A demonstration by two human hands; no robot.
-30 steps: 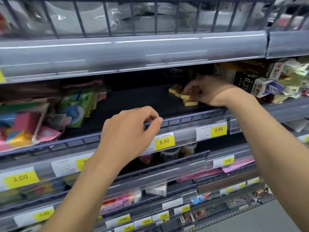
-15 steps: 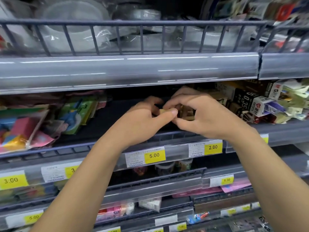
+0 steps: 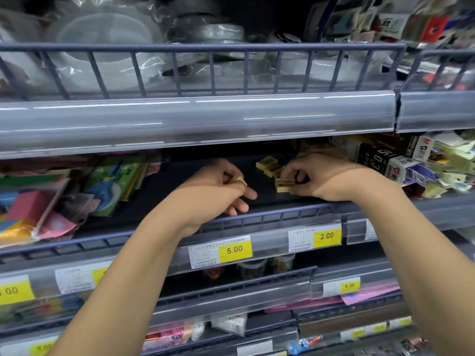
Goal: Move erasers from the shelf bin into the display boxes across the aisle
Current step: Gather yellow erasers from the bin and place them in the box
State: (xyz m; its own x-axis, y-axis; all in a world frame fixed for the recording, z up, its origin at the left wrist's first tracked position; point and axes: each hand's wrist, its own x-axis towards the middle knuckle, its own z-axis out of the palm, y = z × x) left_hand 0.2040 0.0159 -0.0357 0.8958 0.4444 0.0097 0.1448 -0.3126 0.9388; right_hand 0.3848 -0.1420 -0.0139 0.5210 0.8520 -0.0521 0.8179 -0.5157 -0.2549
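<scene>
Several small yellow erasers (image 3: 267, 166) lie on the dark floor of the shelf bin (image 3: 167, 191) in the middle shelf. My left hand (image 3: 218, 191) is inside the bin and holds one yellow eraser (image 3: 238, 180) between thumb and curled fingers. My right hand (image 3: 321, 177) reaches in from the right and pinches another yellow eraser (image 3: 284, 185) at the edge of the pile. The display boxes are out of view.
A grey wire rail (image 3: 257, 222) with price tags 5.00 (image 3: 234, 250) and 2.00 (image 3: 327, 236) fronts the bin. Colourful packets (image 3: 38, 209) fill the left of the shelf, boxed stationery (image 3: 385, 160) the right. A shelf lip (image 3: 195, 119) overhangs closely above.
My hands met in the bin half a second ago and have since moved apart. My left hand now holds an eraser, and my right hand has gone back to the pile.
</scene>
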